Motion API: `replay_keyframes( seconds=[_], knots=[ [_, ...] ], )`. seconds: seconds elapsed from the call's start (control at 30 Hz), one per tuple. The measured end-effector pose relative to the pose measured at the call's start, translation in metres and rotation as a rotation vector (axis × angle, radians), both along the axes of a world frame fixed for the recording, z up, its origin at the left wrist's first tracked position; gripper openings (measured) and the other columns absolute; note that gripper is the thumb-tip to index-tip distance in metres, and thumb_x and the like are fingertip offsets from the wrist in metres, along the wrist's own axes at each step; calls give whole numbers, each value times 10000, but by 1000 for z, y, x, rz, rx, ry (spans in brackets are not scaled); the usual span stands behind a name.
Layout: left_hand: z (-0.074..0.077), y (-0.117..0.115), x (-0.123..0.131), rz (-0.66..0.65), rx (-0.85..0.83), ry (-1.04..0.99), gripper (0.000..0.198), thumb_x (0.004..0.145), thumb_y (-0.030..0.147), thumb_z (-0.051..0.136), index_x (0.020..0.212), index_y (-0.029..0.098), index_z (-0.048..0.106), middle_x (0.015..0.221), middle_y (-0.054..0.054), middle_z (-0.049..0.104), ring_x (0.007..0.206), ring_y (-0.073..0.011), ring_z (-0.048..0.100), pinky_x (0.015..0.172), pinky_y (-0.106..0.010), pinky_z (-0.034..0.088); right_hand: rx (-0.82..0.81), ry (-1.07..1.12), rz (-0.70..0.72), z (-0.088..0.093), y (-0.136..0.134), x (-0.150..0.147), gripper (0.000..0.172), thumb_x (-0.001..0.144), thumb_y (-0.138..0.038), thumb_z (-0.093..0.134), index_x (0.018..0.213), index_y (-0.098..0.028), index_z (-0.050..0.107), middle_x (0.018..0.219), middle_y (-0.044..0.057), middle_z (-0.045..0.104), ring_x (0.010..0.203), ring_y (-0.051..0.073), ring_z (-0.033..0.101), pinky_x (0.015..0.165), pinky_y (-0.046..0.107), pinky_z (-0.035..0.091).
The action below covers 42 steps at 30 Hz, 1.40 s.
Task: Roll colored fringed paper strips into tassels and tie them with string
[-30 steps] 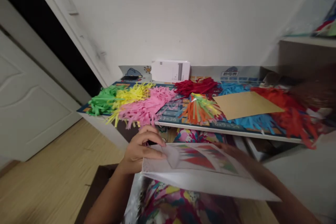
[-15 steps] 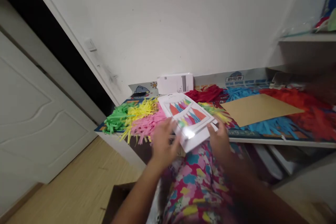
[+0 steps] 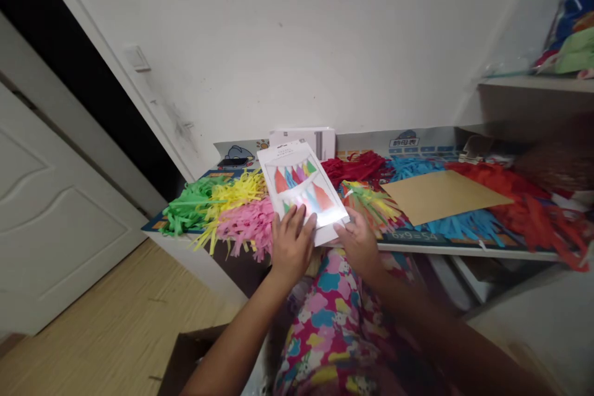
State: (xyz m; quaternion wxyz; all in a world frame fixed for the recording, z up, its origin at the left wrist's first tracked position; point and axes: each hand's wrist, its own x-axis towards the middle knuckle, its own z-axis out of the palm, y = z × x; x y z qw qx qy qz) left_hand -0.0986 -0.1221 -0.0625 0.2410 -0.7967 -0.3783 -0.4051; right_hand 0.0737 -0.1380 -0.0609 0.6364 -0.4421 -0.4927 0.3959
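Note:
A white packet (image 3: pixel 297 180) printed with a colourful tassel garland is tilted up over the desk's front edge. At its lower left, my left hand (image 3: pixel 292 249) has its fingers laid over the printed front, gripping the edge. My right hand (image 3: pixel 361 246) pinches the lower right corner, where a white flap (image 3: pixel 326 235) shows below the picture. Close to my left hand lies a bunch of pink paper tassels (image 3: pixel 250 226). Just beyond my right hand is a multicoloured tassel bunch (image 3: pixel 371 203).
Green (image 3: pixel 192 204) and yellow tassels (image 3: pixel 245 190) lie at the desk's left end. Dark red tassels (image 3: pixel 355 167), a tan sheet (image 3: pixel 445 197), blue tassels (image 3: pixel 473 227) and orange-red tassels (image 3: pixel 529 204) spread rightward. A white box (image 3: pixel 325 142) leans on the wall. An open carton (image 3: pixel 185 352) stands below.
The packet has turned more upright and moved slightly left and up. My left hand, blurred and beside the packet before, now has its fingers on its front. My right hand still grips the corner.

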Motion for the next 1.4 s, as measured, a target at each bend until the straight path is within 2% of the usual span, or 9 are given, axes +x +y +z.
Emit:
replay_keyframes(
  seconds=[0.2, 0.3, 0.43, 0.6, 0.77, 0.9, 1.0, 1.17, 1.4],
  knots=[
    [11, -2, -12, 74, 3, -20, 424, 911, 124, 556, 1328, 204, 563, 1376, -184, 585, 1313, -327, 497, 1026, -510, 463, 52, -110, 25, -5, 6, -9, 482, 862, -409, 602, 1281, -188, 511, 817, 31, 731, 556, 170, 644, 545, 303, 564],
    [9, 1, -16, 129, 0, 89, 406, 927, 165, 558, 1330, 219, 571, 1436, -187, 546, 1329, -362, 486, 1067, -604, 389, 65, -133, 47, -3, 8, -10, 471, 858, -398, 599, 1276, -195, 521, 791, 27, 720, 553, 168, 635, 546, 298, 553],
    [6, 8, -19, -86, 72, 180, 406, 968, 118, 472, 1369, 158, 520, 1363, -179, 617, 1374, -293, 474, 1140, -548, 353, 32, -126, 41, -1, 9, -12, 472, 847, -398, 604, 1268, -200, 522, 832, 40, 724, 565, 163, 639, 521, 279, 531],
    [15, 17, -24, -8, -57, 323, 417, 978, 241, 538, 1394, 255, 522, 1493, -144, 513, 1413, -360, 422, 1143, -701, 246, -6, -102, 81, -6, 8, -12, 537, 822, -425, 614, 1290, -190, 495, 872, 50, 727, 563, 162, 633, 490, 271, 519],
    [22, 32, -40, -274, 42, 252, 458, 1011, 113, 392, 1466, 163, 415, 1353, -164, 636, 1412, -220, 460, 1164, -510, 381, 16, -445, 24, 16, 45, 30, 535, 883, -540, 555, 1300, -204, 578, 1035, 94, 736, 905, 251, 699, 805, 403, 563],
    [25, 32, -38, -220, 131, 105, 469, 999, 84, 391, 1462, 160, 420, 1337, -170, 648, 1397, -224, 479, 1166, -502, 388, -131, -1015, -406, 24, 98, 68, 834, 798, -635, 651, 1457, -151, 482, 1568, 227, 339, 1412, 451, 335, 1125, 620, 249],
    [27, 28, -30, -182, 138, 80, 474, 988, 59, 376, 1447, 157, 440, 1320, -164, 662, 1392, -225, 485, 1186, -510, 355, -342, -1201, -364, 4, 119, 74, 950, 729, -578, 747, 1514, -166, 405, 1608, 244, 237, 1402, 514, 307, 1105, 673, 208],
    [27, 30, -23, -156, 103, 91, 505, 976, 44, 376, 1463, 172, 420, 1319, -154, 665, 1364, -216, 520, 1202, -523, 313, -288, -1150, -348, -18, 119, 72, 729, 810, -267, 635, 1493, -140, 412, 1532, 237, 386, 1237, 392, 538, 1060, 582, 341],
    [18, 42, -9, -87, 61, 100, 498, 967, 57, 395, 1455, 155, 421, 1338, -172, 647, 1320, -238, 564, 1191, -534, 316, 44, -825, -384, 47, 102, 126, 691, 804, -185, 543, 1480, -157, 404, 1440, 133, 536, 1265, 247, 538, 1060, 416, 427]
  ],
)
